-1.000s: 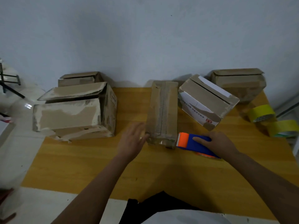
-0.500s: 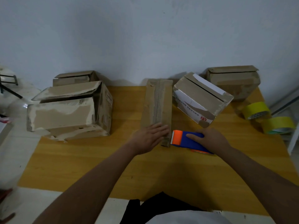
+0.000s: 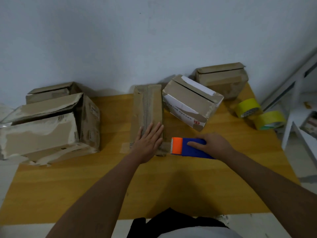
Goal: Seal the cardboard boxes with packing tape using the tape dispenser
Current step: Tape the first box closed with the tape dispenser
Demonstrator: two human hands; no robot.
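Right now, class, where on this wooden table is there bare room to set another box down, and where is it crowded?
The widest bare patch of the yellow wooden table is the near strip, crossed only by the forearms. A narrower gap lies between the large torn cardboard box and the long flat cardboard box. The far right is crowded: the white-sided box, yellow tape rolls.

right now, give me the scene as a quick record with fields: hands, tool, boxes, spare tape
left hand: left hand flat, palm down on the near end of the narrow box
right hand: right hand gripping the tape dispenser
tool: dispenser low over the table, orange end facing the narrow box's near right corner
other boxes: large box left, flap raised; white-sided box right, tilted
spare tape: two yellow rolls at right edge
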